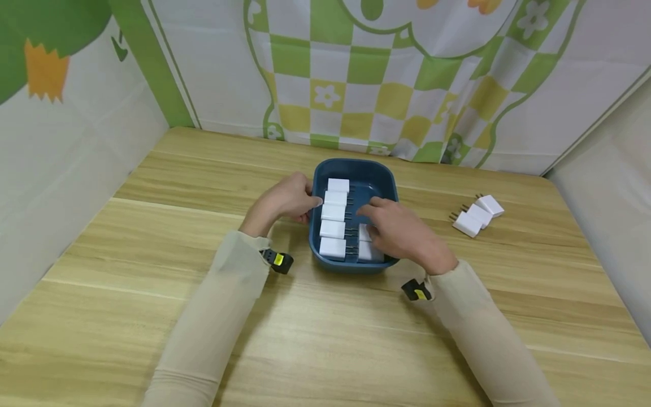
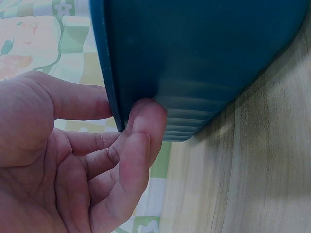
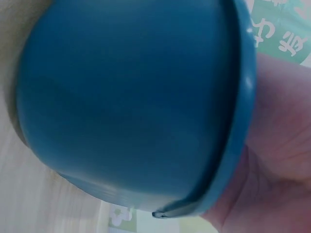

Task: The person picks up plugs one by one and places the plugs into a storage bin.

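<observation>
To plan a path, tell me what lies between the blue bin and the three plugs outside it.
The head view shows only bare tabletop between the blue bin and those three plugs.

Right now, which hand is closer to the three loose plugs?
Right. The right hand reaches into the box, left of the plugs; the left hand grips the box's left side.

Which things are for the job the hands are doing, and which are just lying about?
For the job:
left hand
right hand
blue box
white plugs inside it
three loose white plugs, probably

Just there:
wooden table
patterned curtain
black wrist gadgets
</observation>
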A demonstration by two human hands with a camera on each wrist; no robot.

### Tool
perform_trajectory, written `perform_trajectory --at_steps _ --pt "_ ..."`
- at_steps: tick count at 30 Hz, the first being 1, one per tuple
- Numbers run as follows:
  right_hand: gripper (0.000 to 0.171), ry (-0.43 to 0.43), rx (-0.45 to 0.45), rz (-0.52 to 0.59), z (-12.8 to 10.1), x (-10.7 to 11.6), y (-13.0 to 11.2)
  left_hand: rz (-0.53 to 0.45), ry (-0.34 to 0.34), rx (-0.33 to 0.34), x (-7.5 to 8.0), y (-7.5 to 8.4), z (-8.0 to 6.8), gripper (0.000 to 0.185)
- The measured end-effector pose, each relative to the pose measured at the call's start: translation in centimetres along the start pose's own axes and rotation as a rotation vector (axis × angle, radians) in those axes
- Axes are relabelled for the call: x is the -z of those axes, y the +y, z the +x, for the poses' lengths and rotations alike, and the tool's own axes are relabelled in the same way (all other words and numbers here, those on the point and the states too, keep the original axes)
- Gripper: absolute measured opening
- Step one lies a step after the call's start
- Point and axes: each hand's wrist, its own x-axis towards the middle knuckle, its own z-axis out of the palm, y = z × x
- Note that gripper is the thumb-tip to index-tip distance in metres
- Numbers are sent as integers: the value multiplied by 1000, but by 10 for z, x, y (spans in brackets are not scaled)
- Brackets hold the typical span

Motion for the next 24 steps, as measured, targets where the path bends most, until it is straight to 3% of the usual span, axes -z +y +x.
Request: perform_trajectory --at_steps 8,15,24 --pt "30 101 53 84 -9 14 11 3 -2 -15 0 0 0 24" --pt "34 124 -81 103 -21 32 29 4 -3 -9 0 1 -1 24" --pt "32 200 -108 84 -34 44 52 0 -2 -24 0 1 -1 25"
